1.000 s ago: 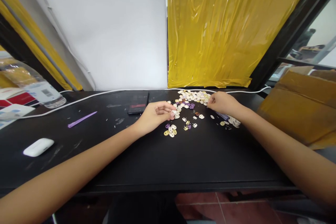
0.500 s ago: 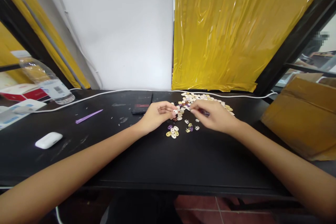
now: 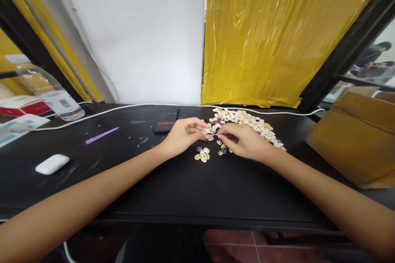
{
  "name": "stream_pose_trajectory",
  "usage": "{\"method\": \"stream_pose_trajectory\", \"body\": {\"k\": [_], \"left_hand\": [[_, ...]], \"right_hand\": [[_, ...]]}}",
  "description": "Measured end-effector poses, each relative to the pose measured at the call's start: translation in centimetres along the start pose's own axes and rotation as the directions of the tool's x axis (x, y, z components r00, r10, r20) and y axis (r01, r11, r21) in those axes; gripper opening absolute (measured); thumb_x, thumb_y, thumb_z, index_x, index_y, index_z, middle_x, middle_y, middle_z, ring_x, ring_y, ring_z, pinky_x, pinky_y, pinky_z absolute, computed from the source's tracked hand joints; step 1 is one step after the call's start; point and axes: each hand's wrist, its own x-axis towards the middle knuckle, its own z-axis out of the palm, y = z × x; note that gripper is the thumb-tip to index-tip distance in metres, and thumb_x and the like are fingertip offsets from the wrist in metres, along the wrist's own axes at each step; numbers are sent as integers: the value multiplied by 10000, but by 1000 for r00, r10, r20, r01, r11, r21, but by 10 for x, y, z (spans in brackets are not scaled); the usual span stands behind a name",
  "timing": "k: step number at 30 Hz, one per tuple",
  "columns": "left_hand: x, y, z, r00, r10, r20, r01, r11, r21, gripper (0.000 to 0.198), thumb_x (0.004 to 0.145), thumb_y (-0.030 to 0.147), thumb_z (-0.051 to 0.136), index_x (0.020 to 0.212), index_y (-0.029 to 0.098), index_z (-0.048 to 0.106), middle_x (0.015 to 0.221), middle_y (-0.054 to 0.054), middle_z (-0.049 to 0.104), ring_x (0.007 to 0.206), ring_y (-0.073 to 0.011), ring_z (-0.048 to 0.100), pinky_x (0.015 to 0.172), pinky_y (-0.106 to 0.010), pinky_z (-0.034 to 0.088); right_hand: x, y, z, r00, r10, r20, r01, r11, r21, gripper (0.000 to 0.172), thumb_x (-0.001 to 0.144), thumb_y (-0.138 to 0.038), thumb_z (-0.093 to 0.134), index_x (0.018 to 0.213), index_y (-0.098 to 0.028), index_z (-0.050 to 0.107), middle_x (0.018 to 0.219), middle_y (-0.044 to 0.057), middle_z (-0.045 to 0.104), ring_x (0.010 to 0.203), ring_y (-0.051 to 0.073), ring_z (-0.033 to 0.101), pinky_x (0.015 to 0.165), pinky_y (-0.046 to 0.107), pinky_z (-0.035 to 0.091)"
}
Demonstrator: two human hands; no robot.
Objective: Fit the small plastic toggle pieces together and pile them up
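The right hand (image 3: 240, 139) has been brought in from the far edge of the pile of small two-hole pieces (image 3: 247, 120). A second ago it was held out there; now it is held just at three o'clock of the left hand (image 3: 187, 136), which has been kept in nearly the same spot. By this move, the work of both hands seems to be joined at one small thing.

That thing, what looks like a small white piece (image 3: 206, 130), is pinched between the thumb and fingers of the left hand, above the black table (image 3: 197, 193). A thin pale rod (image 3: 214, 134) is pinched by the right fingertips, with its tip pointed at nine o'clock, toward the piece. Whether they touch cannot be told. Something dark red (image 3: 231, 136) is tucked in the right hand; it may be the rod's handle.

At six o'clock of the white piece, a little flower-like bunch of oval pieces (image 3: 203, 154) is laid out. At five o'clock, pieces with thin stems (image 3: 222, 149) are partly hidden by the right hand.
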Motion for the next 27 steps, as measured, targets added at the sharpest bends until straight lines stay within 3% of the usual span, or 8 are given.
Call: {"method": "stream_pose_trajectory", "body": {"k": [12,19,27], "left_hand": [[0,-3,5,998,-13,-68,11,999,-37,187,774,192,745,923,104,674,777,-63,751,734,-153,728,750,-287,590],[-1,0,7,995,-45,-92,40,998,-58,189,759,178,755,911,101,675,793,-60,753,766,-164,743,783,-297,604],[-4,0,16,995,-100,-11,100,994,-40,193,779,198,752,882,118,610,709,-41,724,711,-174,743,682,-280,613]], "right_hand": [[0,-2,1,999,23,-49,-22,1000,3,101,890,-137,534,856,-185,616,766,6,624,668,127,571,649,243,427],[0,-2,3,999,18,-26,-19,1000,-17,122,863,-100,530,847,-184,617,753,-3,610,659,123,562,637,239,411],[2,-8,5,999,44,-24,-44,999,-6,147,904,-146,491,806,-176,597,716,17,594,633,138,531,621,258,393]]}}
